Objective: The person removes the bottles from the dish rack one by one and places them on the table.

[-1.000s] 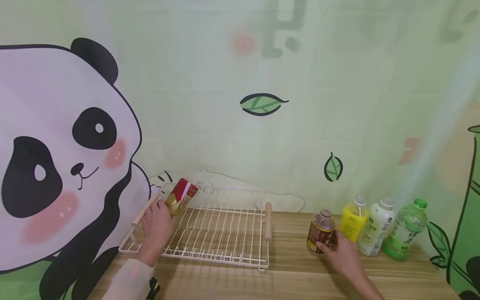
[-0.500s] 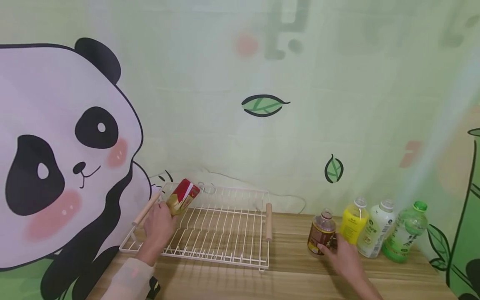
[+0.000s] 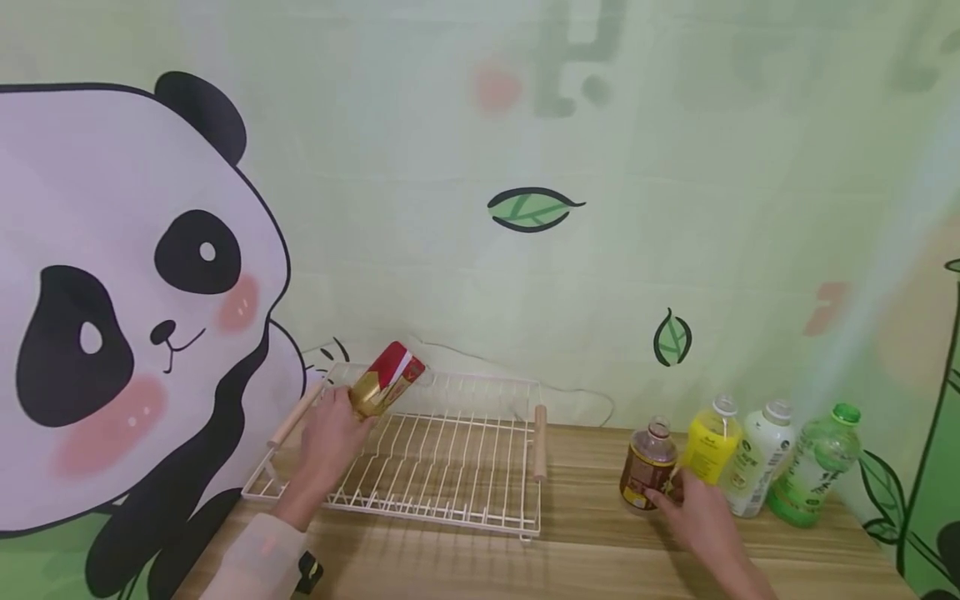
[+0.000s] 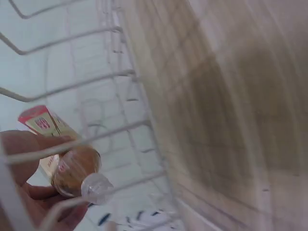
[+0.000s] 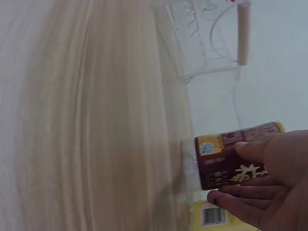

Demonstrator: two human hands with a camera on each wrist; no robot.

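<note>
My left hand point(image 3: 333, 437) holds a plastic bottle with a red and gold label point(image 3: 386, 379) tilted above the left part of a white wire rack point(image 3: 442, 518). In the left wrist view, that bottle's clear neck point(image 4: 97, 188) points toward the rack's wires, and the fingers lie around its body. At the right, my right hand point(image 3: 701, 517) grips a bottle with a dark brown label point(image 3: 647, 467) that stands upright on the table. The right wrist view has the thumb point(image 5: 250, 151) on the label point(image 5: 221, 161), with the other fingers along its side.
Beside the right hand stand a yellow bottle point(image 3: 711, 446), a white bottle point(image 3: 759, 458) and a green-capped bottle point(image 3: 813, 471). The rack has wooden handles, one on its right side point(image 3: 540, 442). A panda-printed cloth point(image 3: 225, 250) hangs behind the wooden table point(image 3: 585, 558).
My left hand has moved slightly right and up with its bottle over the rack. The right hand stays at the brown-labelled bottle; the head view has shifted a little.
</note>
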